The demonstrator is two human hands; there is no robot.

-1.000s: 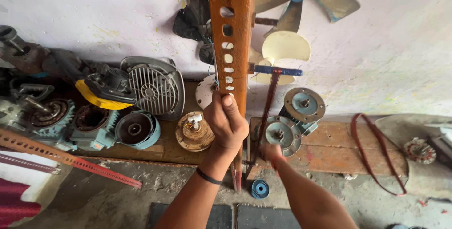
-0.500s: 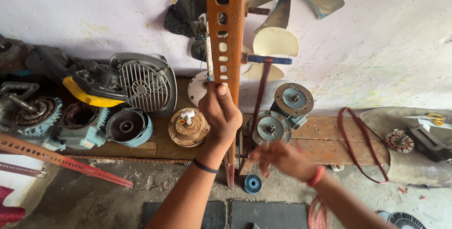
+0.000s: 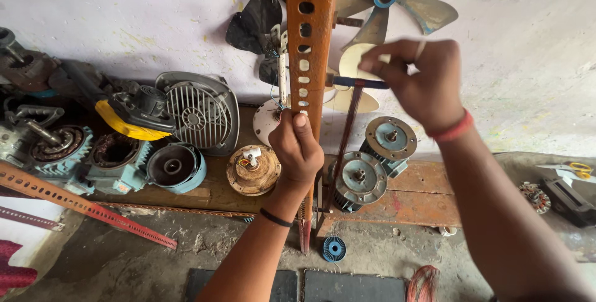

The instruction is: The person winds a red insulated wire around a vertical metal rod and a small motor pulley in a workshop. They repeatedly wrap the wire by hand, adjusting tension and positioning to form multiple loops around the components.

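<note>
Here the left hand (image 3: pixel 297 147) is wrapped around the front face of the orange slotted upright (image 3: pixel 308 85), fingers curled shut on it with the thumb pressed against its edge, low down on the post and just above the wooden bench (image 3: pixel 422 199) that runs along the wall. The right hand (image 3: pixel 422 81) is higher and out to the right of the post, its fingertips drawn together in a pinch on the blue crossbar (image 3: pixel 360 82) that sticks out sideways from the upright. That crossbar lies level, its long axis pointing from the post toward the right hand, so the right hand is plainly the nearer of the two to it, while the left hand sits below it on the far side of the post's width. From the crossbar a dark red rod (image 3: pixel 343 147) hangs down, its long axis slightly tilted from vertical, ending near the bench's front edge beside two round grey motor housings (image 3: pixel 360 178). A brown stator (image 3: pixel 252 170) rests on the bench just left of the left wrist. Whether the pinching fingers also hold some small part against the crossbar cannot be told.
</note>
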